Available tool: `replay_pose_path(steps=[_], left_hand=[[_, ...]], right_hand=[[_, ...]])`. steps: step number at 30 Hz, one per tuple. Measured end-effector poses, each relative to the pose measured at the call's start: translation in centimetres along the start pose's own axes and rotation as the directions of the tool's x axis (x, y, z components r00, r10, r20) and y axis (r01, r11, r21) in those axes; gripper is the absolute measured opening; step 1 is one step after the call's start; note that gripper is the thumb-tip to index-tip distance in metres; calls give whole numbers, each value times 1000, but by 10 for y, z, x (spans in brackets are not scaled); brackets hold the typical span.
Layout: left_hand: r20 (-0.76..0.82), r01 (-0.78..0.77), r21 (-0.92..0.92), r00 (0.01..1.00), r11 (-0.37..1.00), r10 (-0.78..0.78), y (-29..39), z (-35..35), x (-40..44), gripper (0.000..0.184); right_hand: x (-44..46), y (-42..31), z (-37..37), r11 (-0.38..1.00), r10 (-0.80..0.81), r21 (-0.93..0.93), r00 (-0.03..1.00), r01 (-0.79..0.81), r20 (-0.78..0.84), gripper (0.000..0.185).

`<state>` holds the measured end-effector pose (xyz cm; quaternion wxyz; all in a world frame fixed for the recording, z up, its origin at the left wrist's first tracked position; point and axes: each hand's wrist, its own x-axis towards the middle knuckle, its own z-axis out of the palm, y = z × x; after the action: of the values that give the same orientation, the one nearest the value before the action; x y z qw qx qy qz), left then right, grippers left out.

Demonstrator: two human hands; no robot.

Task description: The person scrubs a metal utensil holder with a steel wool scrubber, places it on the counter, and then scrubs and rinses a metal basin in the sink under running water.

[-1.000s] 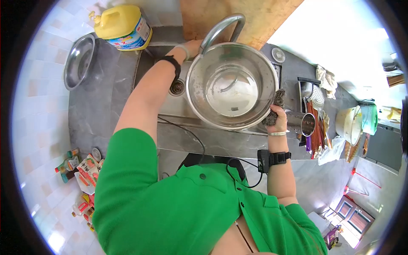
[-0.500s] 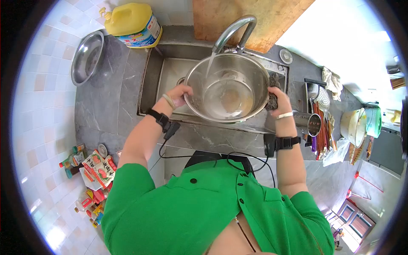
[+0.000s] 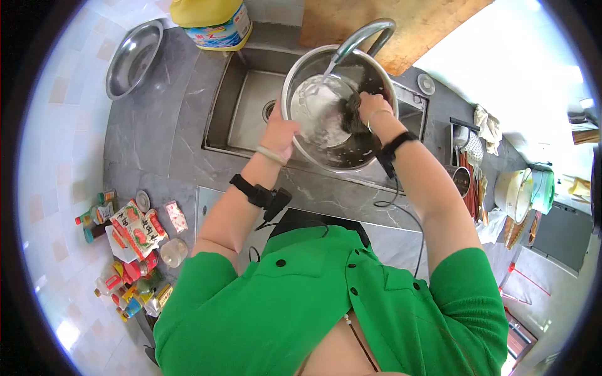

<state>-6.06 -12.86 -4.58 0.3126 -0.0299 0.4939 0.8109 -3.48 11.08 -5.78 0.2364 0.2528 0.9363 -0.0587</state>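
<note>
A large round stainless-steel basin [image 3: 326,155] is tilted over the sink [image 3: 241,119], beneath the curved tap [image 3: 360,36]. Water runs from the tap into it, and ripples cover its bottom. My left hand [image 3: 280,133] grips the basin's left rim, thumb on the near side and the other fingers mostly hidden behind it. Inside the basin, my right hand [image 3: 374,108] is closed on a dark steel-wool scrubber [image 3: 352,116] pressed against the inner right side. The scrubber is partly blurred.
A yellow jug [image 3: 216,25] and an oval metal bowl [image 3: 133,61] stand on the counter at left. A wooden board [image 3: 414,28] leans behind the tap. Chopsticks and utensils [image 3: 476,188] lie at right; bottles and packets [image 3: 135,232] at lower left.
My right hand has moved with the scrubber from the basin's outer right rim to its inside. The basin has become more tilted, and its bottom now shows disturbed water.
</note>
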Motion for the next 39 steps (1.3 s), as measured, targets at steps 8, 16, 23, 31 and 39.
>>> replay_pose_path(steps=[8,16,23,31,39], left_hand=[[-2,-161,-14,987,987,161,-16,-3,0,89],[-63,-124,-8,990,992,123,13,-24,-13,82],[-115,-285,-24,953,958,281,-18,-19,5,77],[-108,-307,-103,949,946,296,-2,-22,-2,80],[-139,-246,-152,964,957,225,-19,-15,6,78]], right_hand=[[10,-104,4,782,-200,602,980,161,-1,46],[-47,-37,58,871,-376,-299,921,390,105,44],[-57,-75,77,915,-396,148,905,375,156,38],[-59,-29,37,870,-403,-214,890,445,213,44],[-42,-65,122,487,-665,701,742,520,-88,60]])
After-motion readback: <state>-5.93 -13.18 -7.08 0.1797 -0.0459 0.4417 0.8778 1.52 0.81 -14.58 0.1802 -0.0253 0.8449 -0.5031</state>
